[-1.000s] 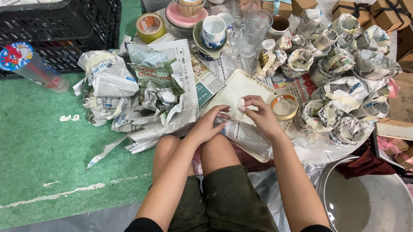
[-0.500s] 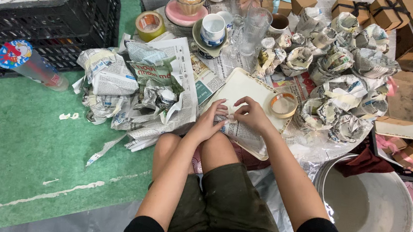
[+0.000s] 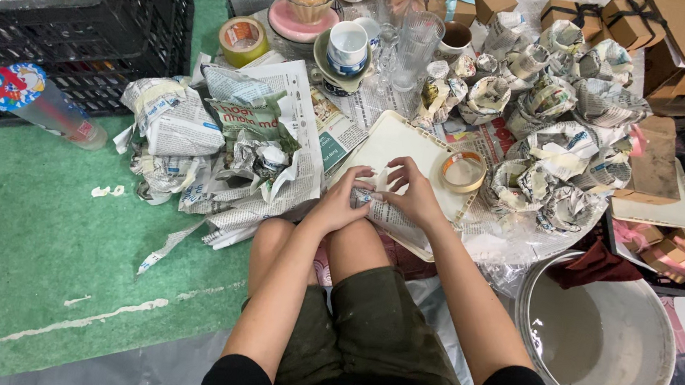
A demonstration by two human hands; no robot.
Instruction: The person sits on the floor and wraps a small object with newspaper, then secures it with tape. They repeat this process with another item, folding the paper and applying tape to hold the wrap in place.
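Both hands met over a small bundle wrapped in printed newspaper [image 3: 386, 208], which rested on the near edge of a cream rectangular tray [image 3: 399, 144] just above the person's knees. The left hand [image 3: 341, 205] cupped the bundle's near side with its grip narrow on the paper, and the right hand [image 3: 412, 191] pinched a white strip, probably tape, at the top; what lay inside the paper could not be made out.

The bundle looked light and the newsprint soft, easily creased and torn. Judging by the cups around it, the contents were likely hard and breakable, so it seemed best held around the body with both palms, not by a loose paper flap.

A roll of clear tape [image 3: 463, 170] sat on the tray just beside the right hand. To the right lay a heap of newspaper-wrapped cups [image 3: 561, 153], and to the left crumpled newspaper sheets [image 3: 240, 152]. Unwrapped ceramic cups on saucers [image 3: 345, 50] and a clear glass tumbler [image 3: 415, 47] stood farther back. All of it lay on the floor, on a green mat [image 3: 44, 259], with a black plastic crate [image 3: 77, 41] at the far left, a grey bucket [image 3: 600, 339] near the right knee and brown gift boxes [image 3: 633, 20] at the far right. The place was crowded.
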